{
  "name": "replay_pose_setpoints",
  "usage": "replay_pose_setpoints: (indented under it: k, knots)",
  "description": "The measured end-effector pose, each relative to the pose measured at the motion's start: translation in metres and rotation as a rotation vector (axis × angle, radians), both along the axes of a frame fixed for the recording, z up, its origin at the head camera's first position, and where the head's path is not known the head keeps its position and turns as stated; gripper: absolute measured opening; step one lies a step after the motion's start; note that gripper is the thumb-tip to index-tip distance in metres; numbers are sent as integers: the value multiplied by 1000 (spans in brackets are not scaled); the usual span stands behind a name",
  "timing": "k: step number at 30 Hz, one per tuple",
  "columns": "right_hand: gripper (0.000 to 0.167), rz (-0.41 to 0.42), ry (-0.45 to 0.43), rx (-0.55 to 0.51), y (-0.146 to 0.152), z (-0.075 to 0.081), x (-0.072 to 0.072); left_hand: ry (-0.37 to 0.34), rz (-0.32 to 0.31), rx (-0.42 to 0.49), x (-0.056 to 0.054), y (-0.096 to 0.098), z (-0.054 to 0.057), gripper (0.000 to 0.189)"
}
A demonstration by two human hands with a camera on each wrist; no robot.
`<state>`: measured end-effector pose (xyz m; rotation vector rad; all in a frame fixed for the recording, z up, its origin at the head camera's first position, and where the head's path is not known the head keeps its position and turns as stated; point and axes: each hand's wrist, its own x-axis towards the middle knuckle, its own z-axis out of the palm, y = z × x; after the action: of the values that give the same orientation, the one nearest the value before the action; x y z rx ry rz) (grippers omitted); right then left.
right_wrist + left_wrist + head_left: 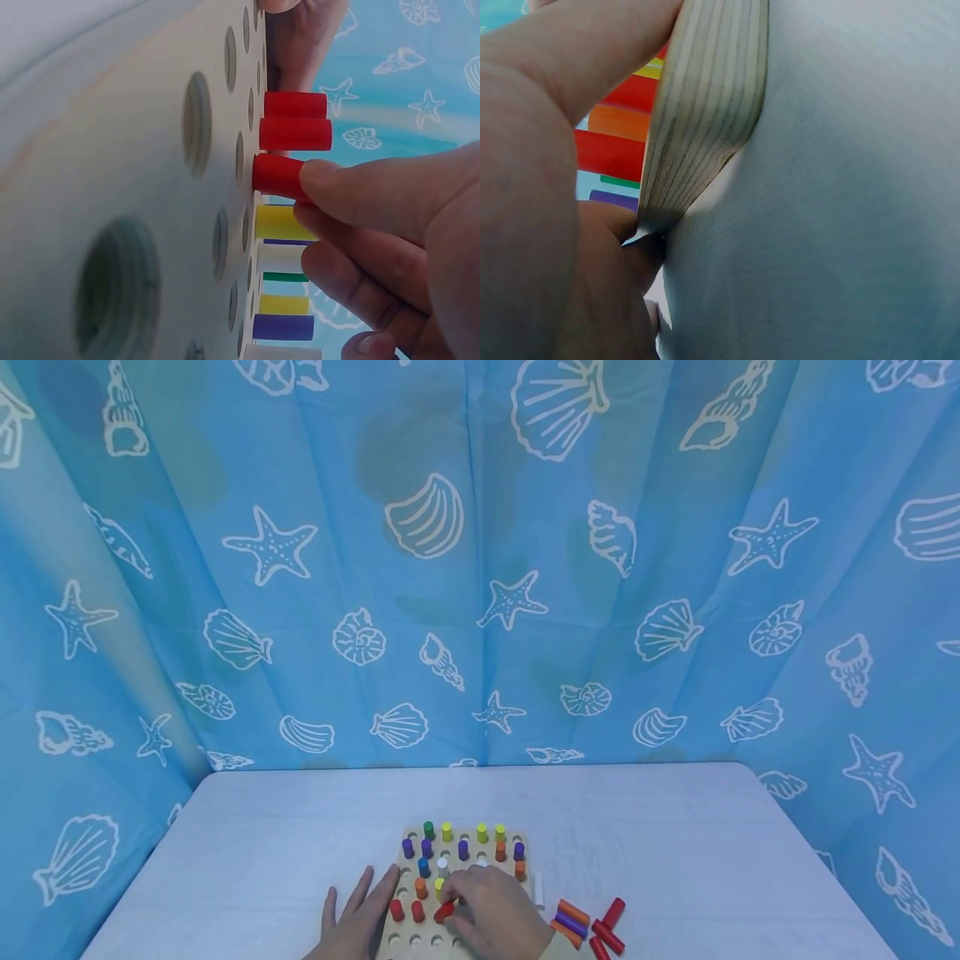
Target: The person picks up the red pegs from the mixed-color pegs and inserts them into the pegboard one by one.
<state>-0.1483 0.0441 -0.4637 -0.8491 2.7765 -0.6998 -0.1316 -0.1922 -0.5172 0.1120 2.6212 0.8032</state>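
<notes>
At twelve o'clock from the pegboard (pixel 407 928), beyond the bench (pixel 262 843), a blue curtain (pixel 330 577) printed with white shells and starfish. At three o'clock, flat just beside the pegboard, a white peg (pixel 537 891). Farther out toward four o'clock, an orange-purple-orange trio (pixel 572 924) side by side, then three red pegs (pixel 608 936) scattered near one another. Blocking the view from four o'clock, the right hand (pixel 495 910), spread over part of the pegboard, thumb and finger clamped on a red peg (pixel 277 176). Resting against the edge at nine o'clock, the left hand (pixel 360 917), fingers apart. Standing in the holes along the twelve o'clock row, a green peg (pixel 428 831) and three yellow pegs (pixel 482 832); below, four purple pegs (pixel 462 850) and an orange one; next, blue, white and orange. Upright at eight o'clock, two red pegs (pixel 417 911). Beside these, toward seven o'clock, the pinched red peg, slightly tilted, base meeting the pegboard; depth in the hole impossible to tell.
</notes>
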Motion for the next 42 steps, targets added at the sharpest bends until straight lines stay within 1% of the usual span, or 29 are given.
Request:
replay_pose_setpoints:
  k: [4,12,20,22,28,32,42]
  knots:
    - [16,18,11,26,-1,1,-1,3,-6,-1,-1,0,-1,131]
    - [14,62,48,17,-2,1,-2,3,-9,-12,0,0,1,130]
    - [15,42,10,55,-5,3,-3,11,-11,14,1,0,0,131]
    - [15,38,4,62,-6,3,-4,15,-13,8,1,0,0,131]
    - [16,50,27,52,-7,0,-5,14,-11,-2,2,0,2,131]
    - [17,53,25,44,-8,1,-5,15,-16,1,2,0,3,130]
    - [18,58,28,37,-8,2,-4,20,-22,28,0,-2,-2,131]
